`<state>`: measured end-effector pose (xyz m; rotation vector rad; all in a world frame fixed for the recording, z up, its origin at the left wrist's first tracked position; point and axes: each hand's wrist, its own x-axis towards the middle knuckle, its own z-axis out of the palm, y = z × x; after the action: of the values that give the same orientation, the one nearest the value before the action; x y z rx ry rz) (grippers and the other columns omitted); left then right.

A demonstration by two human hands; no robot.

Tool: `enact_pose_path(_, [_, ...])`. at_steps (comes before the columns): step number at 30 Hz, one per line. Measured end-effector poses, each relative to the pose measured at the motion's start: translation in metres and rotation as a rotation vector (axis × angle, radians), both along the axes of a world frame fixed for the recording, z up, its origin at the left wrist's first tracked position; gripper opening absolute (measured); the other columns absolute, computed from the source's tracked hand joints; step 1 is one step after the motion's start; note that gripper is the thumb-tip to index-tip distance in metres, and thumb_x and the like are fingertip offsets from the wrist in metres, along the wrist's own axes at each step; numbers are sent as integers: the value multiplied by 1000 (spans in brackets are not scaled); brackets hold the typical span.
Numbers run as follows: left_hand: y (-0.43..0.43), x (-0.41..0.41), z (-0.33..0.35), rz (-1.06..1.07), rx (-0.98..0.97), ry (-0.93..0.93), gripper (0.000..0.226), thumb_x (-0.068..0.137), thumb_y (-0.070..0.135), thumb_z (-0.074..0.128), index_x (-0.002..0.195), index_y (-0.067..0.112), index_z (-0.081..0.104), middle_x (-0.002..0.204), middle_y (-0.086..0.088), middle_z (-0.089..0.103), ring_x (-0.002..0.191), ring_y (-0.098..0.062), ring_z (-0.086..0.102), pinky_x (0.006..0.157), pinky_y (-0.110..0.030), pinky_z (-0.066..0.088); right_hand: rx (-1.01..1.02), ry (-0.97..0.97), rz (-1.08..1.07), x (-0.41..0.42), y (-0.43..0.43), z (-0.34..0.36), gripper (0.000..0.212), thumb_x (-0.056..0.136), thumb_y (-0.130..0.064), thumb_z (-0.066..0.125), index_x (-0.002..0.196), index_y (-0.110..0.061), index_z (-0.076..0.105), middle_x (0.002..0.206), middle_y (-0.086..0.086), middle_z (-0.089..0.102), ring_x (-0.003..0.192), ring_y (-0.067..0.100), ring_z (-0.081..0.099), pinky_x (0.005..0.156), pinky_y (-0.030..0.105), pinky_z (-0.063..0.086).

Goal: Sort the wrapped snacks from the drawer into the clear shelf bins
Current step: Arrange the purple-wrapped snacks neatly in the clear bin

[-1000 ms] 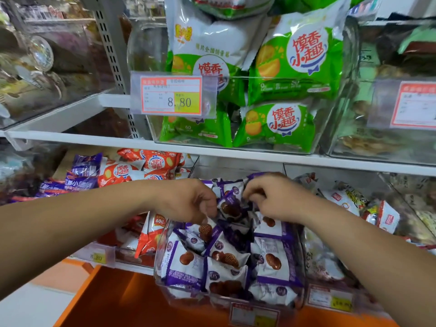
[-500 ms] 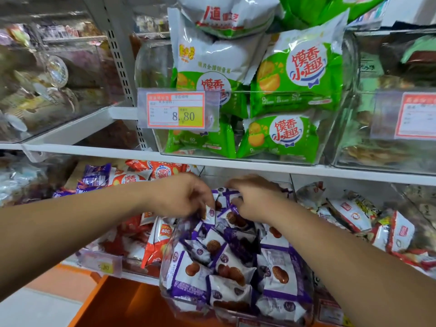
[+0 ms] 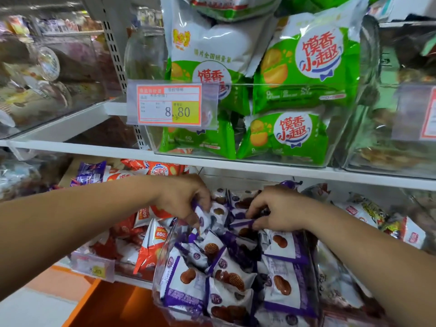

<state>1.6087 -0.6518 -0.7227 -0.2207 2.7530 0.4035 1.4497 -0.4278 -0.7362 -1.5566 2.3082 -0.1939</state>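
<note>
Forearms extended, left hand [image 3: 181, 199] and right hand [image 3: 280, 210] curl fingers, apparently pinching wrapped snacks [image 3: 204, 219].

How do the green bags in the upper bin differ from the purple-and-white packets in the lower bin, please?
The green bags are larger than the purple-and-white packets. The green bags stand stacked; the purple-and-white packets lie jumbled. The left hand and right hand grip purple-and-white packets; nothing touches the green bags. Both fill clear bins.

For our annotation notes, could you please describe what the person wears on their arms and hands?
The left forearm and right forearm are bare, no sleeves in view. The left hand and right hand wear no gloves, and neither wrist shows a watch or bracelet.
</note>
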Motion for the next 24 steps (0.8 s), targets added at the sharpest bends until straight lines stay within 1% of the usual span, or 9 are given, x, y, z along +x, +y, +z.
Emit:
enact_pose_path(4, [13, 5, -3, 12, 49, -16, 20, 86, 22, 73, 106, 23, 76, 102, 8, 76, 89, -10, 70, 75, -17, 54, -61, -101, -26, 3, -6, 3, 22, 96, -31, 67, 116, -36, 73, 115, -14, 68, 102, 8, 63, 89, 25, 50])
enact_pose_path(6, [17, 2, 4, 66, 119, -6, 18, 86, 20, 64, 99, 18, 76, 101, -2, 77, 89, -19, 72, 80, -25, 59, -169, -108, -111, 4, -12, 7, 20, 99, -26, 59, 111, -37, 71, 114, -12, 68, 101, 11, 64, 89, 27, 50])
enact_pose_path(8, [12, -9, 10, 113, 65, 94, 14, 84, 24, 59, 88, 23, 72, 94, 4, 73, 89, -22, 70, 83, -29, 57, -234, -65, -188, 3, -19, 9, 23, 102, -24, 53, 112, -40, 66, 123, -12, 66, 108, 15, 62, 94, 30, 49])
enact_pose_path(10, [9, -17, 9, 100, -80, 155, 15, 89, 22, 60, 94, 34, 67, 97, 16, 64, 95, -15, 64, 87, -28, 53, -217, -6, -188, 5, -27, 9, 28, 102, -22, 52, 122, -38, 65, 132, -11, 63, 119, 18, 58, 97, 29, 46])
enact_pose_path(12, [12, -23, 6, 75, -94, 112, 20, 91, 34, 69, 110, 36, 67, 105, 15, 65, 96, -11, 65, 89, -30, 56, -151, 59, -127, 6, -37, 8, 28, 100, -22, 54, 122, -37, 65, 132, -7, 64, 117, 21, 59, 97, 33, 49])
enact_pose_path(15, [14, -27, -1, -9, -116, -12, 35, 84, 49, 79, 111, 27, 70, 95, 14, 69, 78, 4, 62, 84, -30, 56, -25, 152, -61, 6, -47, 4, 24, 97, -27, 57, 116, -38, 68, 127, -5, 65, 108, 25, 61, 91, 37, 53])
enact_pose_path(19, [5, -29, -9, -48, -263, 94, 38, 90, 39, 74, 126, 28, 68, 122, 4, 64, 112, -19, 59, 96, -32, 49, 8, 168, -71, 3, -46, 2, 40, 97, -20, 54, 129, -44, 62, 138, -7, 60, 117, 25, 58, 95, 38, 52])
enact_pose_path(21, [3, -28, -6, -14, -237, 133, 35, 96, 31, 68, 130, 26, 67, 125, 2, 63, 114, -20, 60, 91, -26, 46, -58, 76, -108, 1, -43, 3, 35, 99, -23, 55, 128, -42, 63, 136, -9, 61, 117, 21, 59, 96, 34, 50])
enact_pose_path(24, [2, -27, 3, 40, -179, 116, 29, 99, 31, 64, 127, 24, 66, 118, 4, 67, 105, -18, 62, 89, -28, 50, -177, -88, -167, 1, -43, 1, 31, 100, -30, 60, 130, -38, 63, 132, -12, 64, 117, 14, 60, 98, 28, 46])
